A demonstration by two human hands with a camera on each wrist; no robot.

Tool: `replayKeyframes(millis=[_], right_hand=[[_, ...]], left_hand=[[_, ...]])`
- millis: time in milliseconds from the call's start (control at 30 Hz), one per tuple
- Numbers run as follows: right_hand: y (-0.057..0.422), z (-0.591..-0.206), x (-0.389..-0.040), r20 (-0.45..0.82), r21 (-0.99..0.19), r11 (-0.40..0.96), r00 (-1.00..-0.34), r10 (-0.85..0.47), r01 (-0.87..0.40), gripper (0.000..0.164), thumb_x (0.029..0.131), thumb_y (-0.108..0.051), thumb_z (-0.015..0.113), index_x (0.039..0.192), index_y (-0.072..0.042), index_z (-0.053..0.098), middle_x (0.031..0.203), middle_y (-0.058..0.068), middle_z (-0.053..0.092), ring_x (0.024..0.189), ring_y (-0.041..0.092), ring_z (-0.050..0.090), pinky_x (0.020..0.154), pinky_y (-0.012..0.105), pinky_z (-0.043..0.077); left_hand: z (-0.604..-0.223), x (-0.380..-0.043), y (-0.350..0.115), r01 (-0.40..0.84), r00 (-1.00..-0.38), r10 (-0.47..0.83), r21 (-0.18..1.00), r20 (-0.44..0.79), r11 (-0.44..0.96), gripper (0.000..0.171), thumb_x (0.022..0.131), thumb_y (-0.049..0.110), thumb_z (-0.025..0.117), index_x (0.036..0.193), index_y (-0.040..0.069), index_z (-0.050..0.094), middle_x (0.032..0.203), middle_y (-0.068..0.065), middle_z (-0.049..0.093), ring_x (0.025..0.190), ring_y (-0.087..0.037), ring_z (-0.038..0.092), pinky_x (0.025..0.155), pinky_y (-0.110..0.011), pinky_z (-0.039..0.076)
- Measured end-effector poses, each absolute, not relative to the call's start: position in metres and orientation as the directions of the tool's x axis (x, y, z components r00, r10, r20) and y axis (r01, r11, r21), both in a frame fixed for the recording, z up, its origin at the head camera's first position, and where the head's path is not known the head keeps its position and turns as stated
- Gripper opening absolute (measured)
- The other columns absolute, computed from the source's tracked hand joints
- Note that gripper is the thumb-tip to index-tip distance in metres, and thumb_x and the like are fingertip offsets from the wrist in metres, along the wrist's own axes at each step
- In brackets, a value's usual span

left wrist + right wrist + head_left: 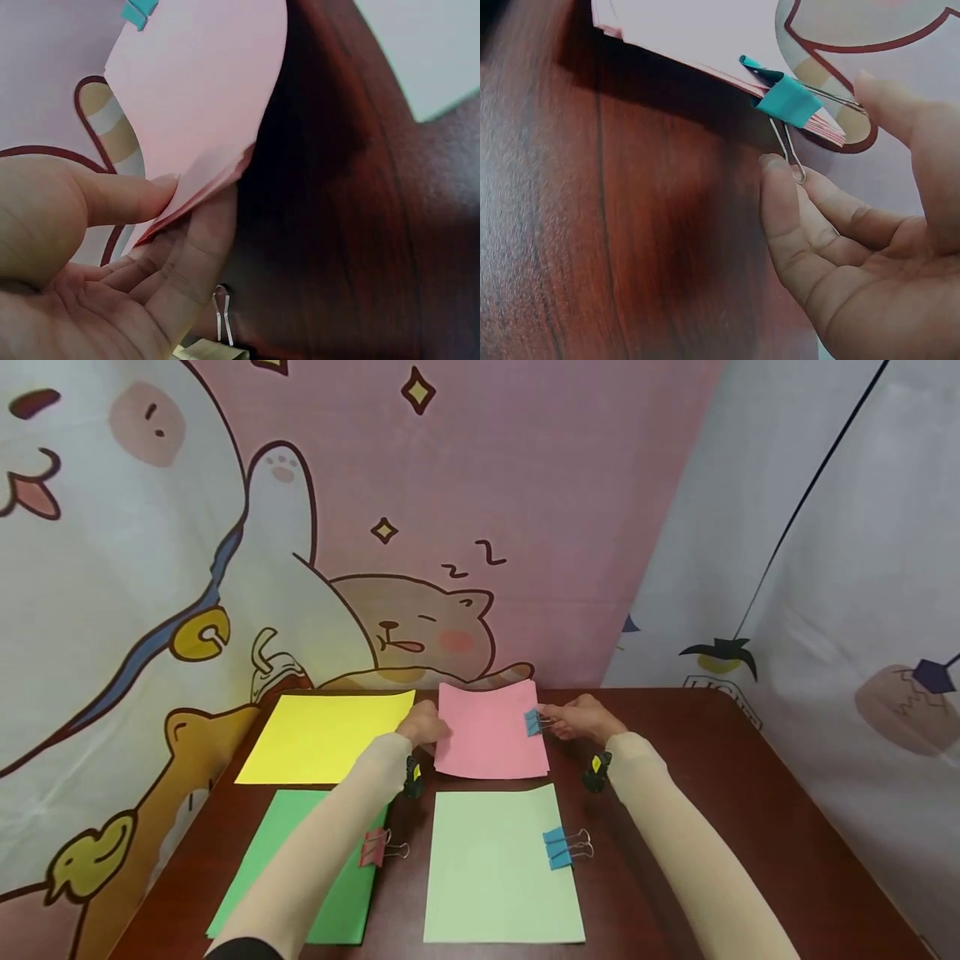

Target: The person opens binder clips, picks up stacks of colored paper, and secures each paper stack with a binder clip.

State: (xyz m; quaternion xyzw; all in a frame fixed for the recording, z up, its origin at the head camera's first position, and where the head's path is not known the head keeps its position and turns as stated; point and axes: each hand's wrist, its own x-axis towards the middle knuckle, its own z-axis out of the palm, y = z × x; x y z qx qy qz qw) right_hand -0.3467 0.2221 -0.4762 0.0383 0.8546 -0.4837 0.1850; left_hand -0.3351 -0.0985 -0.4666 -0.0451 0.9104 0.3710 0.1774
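A stack of pink paper (487,731) is held up off the table between both hands, bowed slightly along its length. At its left edge my left hand (423,724) pinches the sheets, thumb on top and fingers underneath. A blue binder clip (789,101) sits on the right edge of the stack, its jaws around the layered sheets. My right hand (583,718) holds this clip by its two wire handles, with the thumb at one handle and the fingertips at the other. In the right wrist view the handles stand spread apart.
Pale green paper (502,868) with a blue binder clip (557,847) lies in front. Darker green paper (330,902) with a red binder clip (372,847) is front left, partly under the left forearm. Yellow paper (322,739) lies back left, with a yellow binder clip (214,350) nearby.
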Motion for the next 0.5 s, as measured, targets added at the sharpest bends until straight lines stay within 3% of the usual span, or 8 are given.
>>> replayKeyframes(millis=[267,500], right_hand=[[0.2212,-0.4834,-0.3452,-0.365,-0.777,0.575,-0.927,-0.083,0.255,0.069,0.094,-0.051,0.070,0.126,0.010,0.061,0.106,0.020,0.071,0.090,0.025,0.072,0.084,0.037,0.062],[0.2200,-0.4869,-0.3449,-0.350,-0.739,0.622,-0.936,-0.027,0.258,0.059,0.095,-0.051,0.069,0.114,0.005,0.069,0.097,0.014,0.067,0.084,0.024,0.067,0.080,0.033,0.062]], left_hand=[[-0.4774,-0.3357,-0.0951,-0.198,-0.925,0.044,0.578,-0.378,0.792,0.037,0.092,0.009,0.070,0.124,-0.007,0.057,0.109,-0.020,0.065,0.065,-0.027,0.071,0.058,-0.034,0.060],[-0.4760,-0.3385,-0.0920,-0.176,-0.928,0.034,0.520,-0.370,0.836,0.039,0.091,0.008,0.071,0.124,-0.008,0.058,0.099,-0.020,0.064,0.060,-0.027,0.071,0.056,-0.035,0.060]])
